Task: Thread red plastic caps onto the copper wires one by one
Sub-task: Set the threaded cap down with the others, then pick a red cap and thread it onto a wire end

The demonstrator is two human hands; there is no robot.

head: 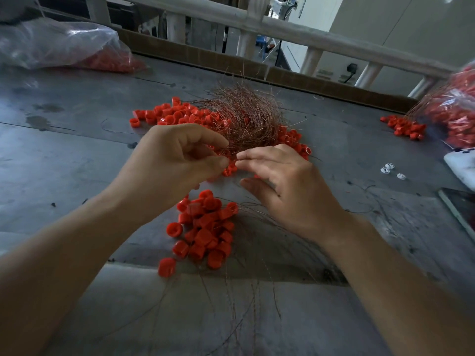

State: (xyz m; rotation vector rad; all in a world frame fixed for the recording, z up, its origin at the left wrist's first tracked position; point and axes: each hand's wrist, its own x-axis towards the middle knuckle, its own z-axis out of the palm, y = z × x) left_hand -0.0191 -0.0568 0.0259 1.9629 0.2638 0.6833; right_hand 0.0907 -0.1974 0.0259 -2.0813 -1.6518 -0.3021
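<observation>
A tangled bundle of copper wires [246,116] lies on the grey table [77,155], over a spread of loose red caps [169,115]. My left hand [177,160] is at the bundle's near edge, thumb and index finger pinched around something red, apparently a red cap [216,151]. My right hand [285,183] faces it; its index and middle fingertips almost touch my left thumb, while its thumb stays apart below. I see no wire in that hand. A second heap of red caps [205,227] with wires trailing toward me lies under my wrists.
A clear bag of red caps [64,47] lies at the far left and another bag [457,111] at the right, with caps [406,128] spilled beside it. Small white pieces [390,170], a white object [462,168] and a dark phone [460,209] lie right. A cardboard wall [205,57] edges the back.
</observation>
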